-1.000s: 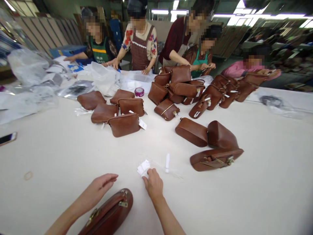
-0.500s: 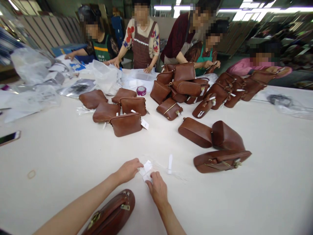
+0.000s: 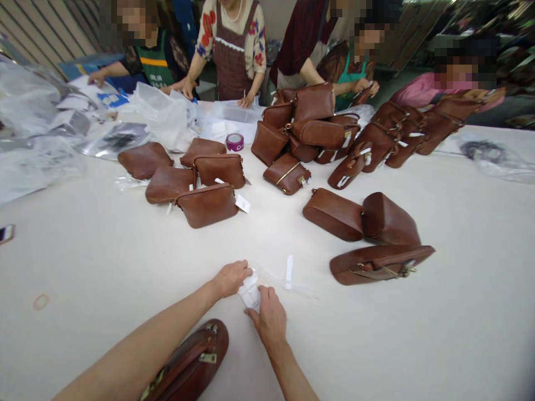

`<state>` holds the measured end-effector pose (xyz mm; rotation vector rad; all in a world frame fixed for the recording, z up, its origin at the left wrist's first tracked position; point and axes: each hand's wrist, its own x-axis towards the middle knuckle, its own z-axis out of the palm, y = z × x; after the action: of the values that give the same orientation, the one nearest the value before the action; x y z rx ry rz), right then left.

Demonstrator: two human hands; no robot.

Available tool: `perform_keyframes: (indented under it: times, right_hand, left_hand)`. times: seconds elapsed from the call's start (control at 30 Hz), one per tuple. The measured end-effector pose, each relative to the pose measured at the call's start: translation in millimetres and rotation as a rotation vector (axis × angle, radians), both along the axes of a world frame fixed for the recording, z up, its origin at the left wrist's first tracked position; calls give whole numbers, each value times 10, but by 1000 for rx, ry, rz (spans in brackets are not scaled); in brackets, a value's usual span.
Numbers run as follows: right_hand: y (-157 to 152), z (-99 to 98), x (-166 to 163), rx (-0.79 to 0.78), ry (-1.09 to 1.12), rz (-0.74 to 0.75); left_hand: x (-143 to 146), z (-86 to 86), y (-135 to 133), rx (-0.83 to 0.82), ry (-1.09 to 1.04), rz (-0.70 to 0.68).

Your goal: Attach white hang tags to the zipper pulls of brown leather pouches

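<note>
My left hand (image 3: 232, 278) has its fingertips pinched on the upper edge of a small stack of white paper tags (image 3: 251, 296), low over the table. Thumb and fingers of my right hand (image 3: 271, 316) grip the same tags from the lower right. Thin clear strings trail from the tags to the right, near a white strip (image 3: 289, 273) lying flat. A brown leather handbag (image 3: 196, 362) with a metal zipper pull lies beneath my left forearm, partly hidden by it.
Several brown bags (image 3: 209, 206) stand left of centre, one with a white tag. More bags are piled behind, and three (image 3: 380, 264) sit at right. A purple tape roll (image 3: 234, 142), plastic bags (image 3: 163, 114) and a phone (image 3: 6, 234) lie about. Co-workers stand across the table.
My left hand has moved a little to the right over the tags, and its fingers now cover their top edge. My right hand keeps its grip. The view has tilted downward.
</note>
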<state>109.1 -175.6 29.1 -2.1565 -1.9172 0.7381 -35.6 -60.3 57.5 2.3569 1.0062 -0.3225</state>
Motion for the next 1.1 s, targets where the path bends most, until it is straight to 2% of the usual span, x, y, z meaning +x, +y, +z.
perform_keyframes:
  times: [0.13,0.3,0.4,0.53,0.63,0.73,0.83,1.0,1.07,1.1]
  right_hand:
    - [66,48,-23,-74,-67,-21]
    - [3,80,58,-111,146,-50]
    - [-66,74,149,-135,279,-39]
    - [-122,52,289,-233,515,-51]
    - [-150,57,382,-309,683,-90]
    - [-182,101,458,-327,786,-130]
    - [-235,160,527,-311,842,-161]
    - [-367,215,626,-245,842,-241]
    - [-417,249,652,-211,853,-247]
    - [-441,279,662,-193,858,-244]
  left_hand:
    - [-75,12,-25,-18,-35,14]
    - [-196,17,-108,-64,-79,67]
    - [-240,110,-171,-81,-102,127]
    - [-284,345,-249,-103,-152,194]
    - [-312,511,-305,-137,-197,192]
    - [-321,674,-374,-165,-222,186]
    - [-302,921,-483,-164,-238,198]
    - [-195,1435,-863,-177,-311,291]
    - [-111,1500,-1093,-243,-359,386]
    - [-60,1477,-1212,-305,-378,453]
